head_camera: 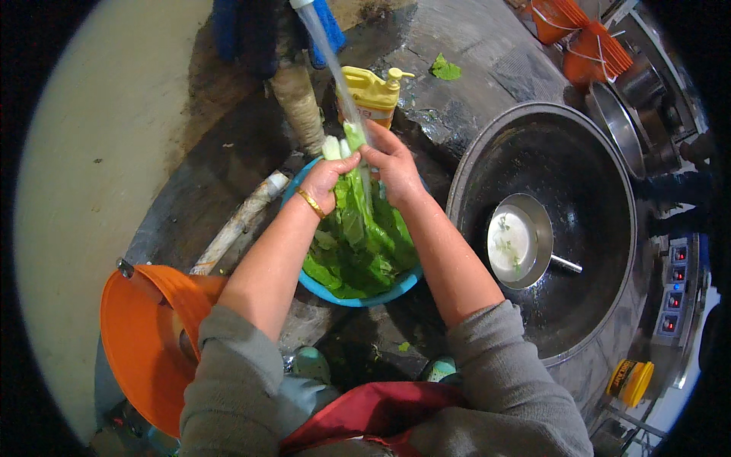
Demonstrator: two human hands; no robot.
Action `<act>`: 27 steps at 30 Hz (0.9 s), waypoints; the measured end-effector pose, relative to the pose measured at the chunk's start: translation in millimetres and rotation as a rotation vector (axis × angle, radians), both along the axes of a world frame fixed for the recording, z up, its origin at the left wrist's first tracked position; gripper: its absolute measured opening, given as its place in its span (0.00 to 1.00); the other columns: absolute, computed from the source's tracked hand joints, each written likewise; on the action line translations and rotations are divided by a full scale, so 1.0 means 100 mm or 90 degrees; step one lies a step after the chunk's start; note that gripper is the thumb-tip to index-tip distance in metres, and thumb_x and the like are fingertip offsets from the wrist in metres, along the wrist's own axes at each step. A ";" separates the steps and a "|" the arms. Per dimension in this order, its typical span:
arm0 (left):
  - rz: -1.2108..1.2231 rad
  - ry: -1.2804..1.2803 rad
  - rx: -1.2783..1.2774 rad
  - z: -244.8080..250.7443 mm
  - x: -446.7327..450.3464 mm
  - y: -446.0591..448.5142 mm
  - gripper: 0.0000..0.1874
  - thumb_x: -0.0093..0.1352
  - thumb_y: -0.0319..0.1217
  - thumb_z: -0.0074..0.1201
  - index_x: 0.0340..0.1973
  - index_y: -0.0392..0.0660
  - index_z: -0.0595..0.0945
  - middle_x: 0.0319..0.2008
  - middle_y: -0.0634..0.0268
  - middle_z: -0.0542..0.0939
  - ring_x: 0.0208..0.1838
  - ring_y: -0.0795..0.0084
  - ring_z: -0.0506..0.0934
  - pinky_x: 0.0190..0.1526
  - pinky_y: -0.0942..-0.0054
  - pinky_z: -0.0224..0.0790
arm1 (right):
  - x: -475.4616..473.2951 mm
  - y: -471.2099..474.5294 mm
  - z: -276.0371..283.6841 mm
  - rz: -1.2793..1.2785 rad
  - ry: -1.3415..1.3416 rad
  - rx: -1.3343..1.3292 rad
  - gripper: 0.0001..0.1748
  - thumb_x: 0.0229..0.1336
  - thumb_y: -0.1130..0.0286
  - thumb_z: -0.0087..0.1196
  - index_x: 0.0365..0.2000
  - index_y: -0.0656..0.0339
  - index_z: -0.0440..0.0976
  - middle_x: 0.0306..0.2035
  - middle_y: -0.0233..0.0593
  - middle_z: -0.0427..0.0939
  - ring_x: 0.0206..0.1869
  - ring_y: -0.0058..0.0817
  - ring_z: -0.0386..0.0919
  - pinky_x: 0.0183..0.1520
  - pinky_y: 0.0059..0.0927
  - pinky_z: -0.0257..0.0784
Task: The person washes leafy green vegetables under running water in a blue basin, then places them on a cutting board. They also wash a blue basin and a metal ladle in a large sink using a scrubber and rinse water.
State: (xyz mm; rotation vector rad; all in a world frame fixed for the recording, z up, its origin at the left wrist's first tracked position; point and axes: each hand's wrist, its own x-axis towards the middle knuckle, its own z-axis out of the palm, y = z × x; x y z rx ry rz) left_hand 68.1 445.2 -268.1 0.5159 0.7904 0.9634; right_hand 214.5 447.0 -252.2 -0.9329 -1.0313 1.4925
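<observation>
Water from a hose or tap end (301,3) at the top runs down onto leafy green vegetables (354,200) between my hands. My left hand (324,181), with a gold bracelet at the wrist, is closed around the pale stems. My right hand (393,165) touches a leaf stalk under the stream, its fingers partly bent around it. Below both hands, a blue plastic basin (365,300) holds many more green leaves. A yellow jug with a pump top (368,91) stands just behind the basin.
To the right is a large dark wok (594,320) holding a metal ladle pan (548,228) with cloudy liquid. An orange bucket (143,354) stands lower left, near a wrapped pipe (240,223). Orange baskets (594,54) and metal bowls (617,128) lie upper right; a yellow tub (631,383) lower right.
</observation>
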 end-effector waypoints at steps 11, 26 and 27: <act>-0.114 0.007 -0.025 -0.09 -0.03 -0.04 0.15 0.67 0.30 0.53 0.49 0.42 0.74 0.42 0.62 0.79 0.43 0.66 0.79 0.45 0.64 0.74 | -0.04 0.12 -0.16 -0.013 0.031 -0.167 0.12 0.59 0.64 0.52 0.38 0.61 0.72 0.30 0.31 0.75 0.28 0.20 0.69 0.30 0.28 0.66; 0.101 0.191 0.109 0.09 -0.39 0.18 0.13 0.62 0.30 0.60 0.40 0.39 0.78 0.30 0.63 0.79 0.29 0.74 0.77 0.33 0.72 0.72 | 0.27 0.21 -1.15 0.041 -0.250 -0.199 0.31 0.49 0.75 0.51 0.57 0.67 0.64 0.54 0.42 0.72 0.55 0.33 0.68 0.59 0.32 0.61; 0.119 0.256 0.104 0.11 -0.42 0.18 0.12 0.61 0.29 0.59 0.39 0.39 0.78 0.29 0.64 0.79 0.28 0.74 0.76 0.33 0.73 0.71 | 0.24 0.19 -1.26 0.013 -0.353 -0.209 0.31 0.49 0.75 0.52 0.57 0.67 0.64 0.54 0.44 0.72 0.56 0.34 0.68 0.59 0.33 0.61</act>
